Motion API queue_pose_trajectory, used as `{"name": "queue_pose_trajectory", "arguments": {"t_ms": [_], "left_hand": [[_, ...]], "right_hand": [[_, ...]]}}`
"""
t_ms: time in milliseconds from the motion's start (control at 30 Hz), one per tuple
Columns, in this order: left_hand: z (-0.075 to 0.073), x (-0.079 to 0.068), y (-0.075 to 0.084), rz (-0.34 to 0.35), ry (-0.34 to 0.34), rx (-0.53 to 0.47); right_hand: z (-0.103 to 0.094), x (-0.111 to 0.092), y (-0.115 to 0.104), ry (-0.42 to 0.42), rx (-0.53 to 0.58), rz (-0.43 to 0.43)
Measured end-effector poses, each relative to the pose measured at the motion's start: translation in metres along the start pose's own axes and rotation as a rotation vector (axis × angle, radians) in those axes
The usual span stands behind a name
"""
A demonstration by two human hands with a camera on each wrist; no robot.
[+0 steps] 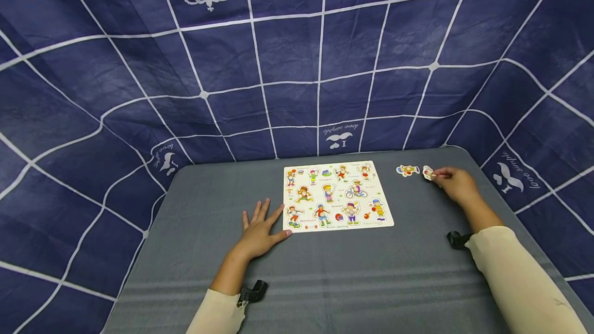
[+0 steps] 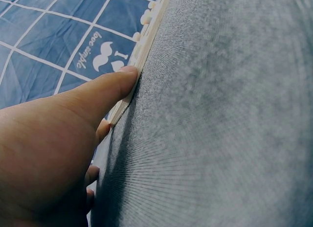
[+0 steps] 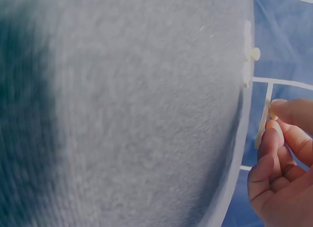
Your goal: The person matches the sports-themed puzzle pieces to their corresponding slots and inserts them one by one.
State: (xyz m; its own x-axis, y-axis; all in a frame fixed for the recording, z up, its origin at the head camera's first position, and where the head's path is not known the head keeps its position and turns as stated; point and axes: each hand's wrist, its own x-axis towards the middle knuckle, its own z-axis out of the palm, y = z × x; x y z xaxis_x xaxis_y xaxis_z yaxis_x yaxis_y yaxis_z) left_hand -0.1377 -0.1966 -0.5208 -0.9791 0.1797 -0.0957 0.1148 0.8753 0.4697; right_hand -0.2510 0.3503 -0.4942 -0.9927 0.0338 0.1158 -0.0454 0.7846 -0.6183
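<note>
A flat puzzle board (image 1: pixel 317 192) printed with cartoon sports figures lies on the grey table, with knobbed pieces in it. My left hand (image 1: pixel 257 236) rests beside its left edge with fingers spread; in the left wrist view the thumb of that hand (image 2: pixel 49 144) touches the board's edge (image 2: pixel 146 46). Off to the right, my right hand (image 1: pixel 457 184) pinches a small puzzle piece (image 1: pixel 427 172) by its knob, between thumb and fingertips. The right wrist view shows this piece (image 3: pixel 262 126) edge-on and tilted, above the table. Another puzzle piece (image 1: pixel 407 170) lies flat just left of it.
Grey cloth covers the table (image 1: pixel 352 272). Behind and at both sides hangs a dark blue curtain (image 1: pixel 287 55) with white grid lines. A black strap device sits on each wrist (image 1: pixel 254 291).
</note>
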Motion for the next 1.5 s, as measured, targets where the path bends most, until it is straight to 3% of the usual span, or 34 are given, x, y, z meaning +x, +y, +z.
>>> {"name": "queue_pose_trajectory", "arguments": {"t_ms": [733,1333,1500], "left_hand": [[-0.001,0.000,-0.001,-0.001,-0.005,-0.001],[-0.001,0.000,-0.002,0.006,0.002,0.005],[0.000,0.001,-0.002,0.006,-0.002,0.001]], "right_hand": [[0.001,-0.005,-0.037,0.016,0.064,-0.014],[0.010,-0.005,-0.070,-0.019,0.175,-0.086],[0.013,-0.004,-0.078,-0.013,0.152,-0.078]]}}
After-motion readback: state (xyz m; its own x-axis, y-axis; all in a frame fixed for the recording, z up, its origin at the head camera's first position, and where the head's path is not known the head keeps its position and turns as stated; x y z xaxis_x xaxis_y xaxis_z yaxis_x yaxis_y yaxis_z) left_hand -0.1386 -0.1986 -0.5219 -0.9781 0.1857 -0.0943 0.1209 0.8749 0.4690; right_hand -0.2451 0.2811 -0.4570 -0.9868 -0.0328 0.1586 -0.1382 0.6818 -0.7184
